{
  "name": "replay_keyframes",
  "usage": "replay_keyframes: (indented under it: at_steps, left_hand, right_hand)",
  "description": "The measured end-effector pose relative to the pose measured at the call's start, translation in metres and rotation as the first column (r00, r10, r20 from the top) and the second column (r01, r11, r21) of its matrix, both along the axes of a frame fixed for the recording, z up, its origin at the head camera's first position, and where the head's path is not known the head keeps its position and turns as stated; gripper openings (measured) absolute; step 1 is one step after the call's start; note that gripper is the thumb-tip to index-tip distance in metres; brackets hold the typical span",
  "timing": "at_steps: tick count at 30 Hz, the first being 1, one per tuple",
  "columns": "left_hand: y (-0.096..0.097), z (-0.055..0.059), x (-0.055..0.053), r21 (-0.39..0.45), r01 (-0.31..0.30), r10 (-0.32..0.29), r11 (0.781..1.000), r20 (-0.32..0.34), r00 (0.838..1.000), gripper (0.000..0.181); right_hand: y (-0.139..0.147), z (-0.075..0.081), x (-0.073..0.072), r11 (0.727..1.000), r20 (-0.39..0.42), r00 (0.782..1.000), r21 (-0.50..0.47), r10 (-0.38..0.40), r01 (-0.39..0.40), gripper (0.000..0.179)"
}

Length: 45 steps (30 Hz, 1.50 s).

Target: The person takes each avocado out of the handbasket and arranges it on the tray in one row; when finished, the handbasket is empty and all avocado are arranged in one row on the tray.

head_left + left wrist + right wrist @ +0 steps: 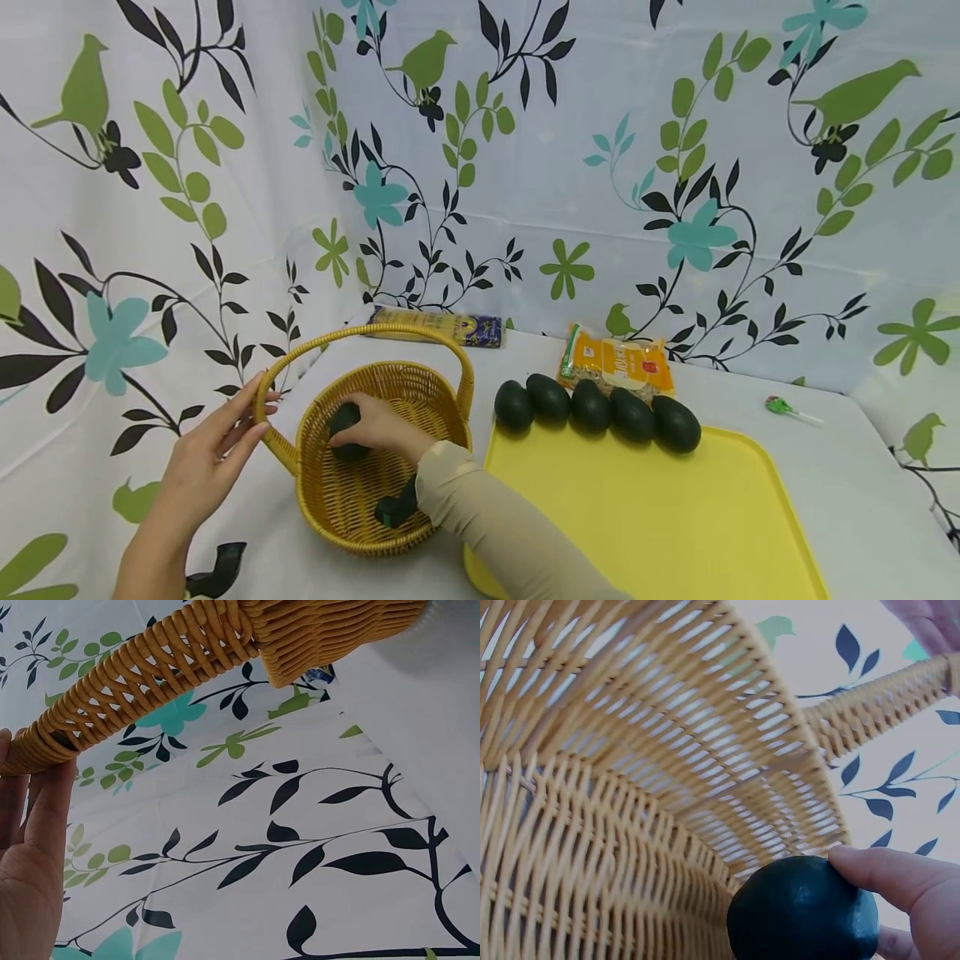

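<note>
A yellow wicker basket [318, 500] with a tall arched handle stands left of centre in the head view. My left hand [198, 467] holds the left side of the basket handle [150, 682] between thumb and fingers. Inside the basket, my right hand [382, 425] pinches a dark green avocado [348, 450] near the left wall. The right wrist view shows the thumb against the glossy avocado [802, 907], close to the woven side; the other fingers are mostly hidden. A row of several dark avocados [590, 407] lies along the back edge of a yellow tray [637, 517].
Behind the basket lies a long pack of noodles [480, 330] with a blue end. An orange and green food bag [615, 360] is behind the avocado row. A lollipop [783, 407] lies at the right. Patterned cloth [525, 167] hangs behind and at the left.
</note>
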<state>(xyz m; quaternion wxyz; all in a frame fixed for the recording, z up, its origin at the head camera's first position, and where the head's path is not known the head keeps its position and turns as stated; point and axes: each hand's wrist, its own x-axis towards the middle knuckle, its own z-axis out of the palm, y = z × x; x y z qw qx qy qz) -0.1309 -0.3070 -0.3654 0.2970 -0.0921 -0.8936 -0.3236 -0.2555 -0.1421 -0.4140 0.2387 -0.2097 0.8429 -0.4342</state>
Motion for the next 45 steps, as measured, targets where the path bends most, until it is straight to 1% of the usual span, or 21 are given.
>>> replay_keyframes:
  at_steps: [4, 7, 11, 15, 18, 22, 25, 31, 34, 39, 45]
  left_hand:
    - [0.001, 0.000, 0.000, 0.007, 0.019, -0.019, 1.000, -0.012, 1.000, 0.069]
    - [0.002, 0.000, -0.001, 0.011, 0.018, -0.018, 1.000, -0.007, 1.000, 0.069]
    - [0.004, -0.001, -0.001, 0.012, 0.006, -0.006, 1.000, 0.009, 1.000, 0.068]
    - [0.006, 0.000, -0.002, 0.016, 0.015, -0.015, 1.000, 0.009, 1.000, 0.068]
    - [0.006, 0.001, -0.002, 0.014, 0.024, -0.024, 1.000, 0.000, 1.000, 0.068]
    - [0.006, 0.000, -0.004, 0.014, 0.021, -0.021, 1.000, -0.007, 1.000, 0.069]
    - [0.006, 0.000, -0.004, 0.020, 0.024, -0.024, 1.000, -0.010, 1.000, 0.069]
    - [0.008, -0.001, -0.004, 0.017, 0.024, -0.024, 1.000, -0.003, 1.000, 0.068]
    - [0.009, -0.001, -0.003, 0.018, 0.023, -0.023, 1.000, 0.002, 1.000, 0.067]
    - [0.008, -0.002, -0.003, 0.017, 0.030, -0.030, 0.999, 0.001, 1.000, 0.067]
    - [0.005, -0.001, -0.001, 0.011, 0.003, -0.003, 1.000, -0.012, 1.000, 0.068]
  right_hand:
    - [0.008, 0.006, -0.002, 1.000, 0.018, 1.000, -0.026, -0.013, 0.014, 0.063]
    - [0.012, 0.010, -0.002, 0.999, 0.018, 1.000, -0.032, -0.018, 0.018, 0.063]
    - [0.018, 0.016, -0.002, 1.000, -0.011, 1.000, -0.019, 0.001, -0.001, 0.064]
    - [0.029, 0.022, -0.006, 1.000, -0.048, 0.999, -0.004, 0.023, -0.023, 0.064]
    - [0.038, 0.026, -0.011, 1.000, -0.059, 0.998, -0.005, 0.015, -0.015, 0.065]
    - [0.049, 0.030, -0.015, 1.000, -0.067, 0.998, -0.016, -0.002, 0.001, 0.066]
    - [0.056, 0.034, -0.015, 1.000, -0.077, 0.997, -0.026, 0.008, -0.010, 0.067]
    - [0.079, 0.041, -0.008, 0.996, -0.113, 0.990, -0.039, 0.079, -0.084, 0.067]
    - [0.094, 0.044, -0.002, 0.991, -0.111, 0.987, -0.053, 0.118, -0.125, 0.066]
    - [0.122, 0.050, 0.006, 0.986, -0.099, 0.985, -0.066, 0.144, -0.151, 0.063]
    - [0.142, 0.058, 0.013, 0.973, -0.086, 0.977, -0.108, 0.196, -0.205, 0.063]
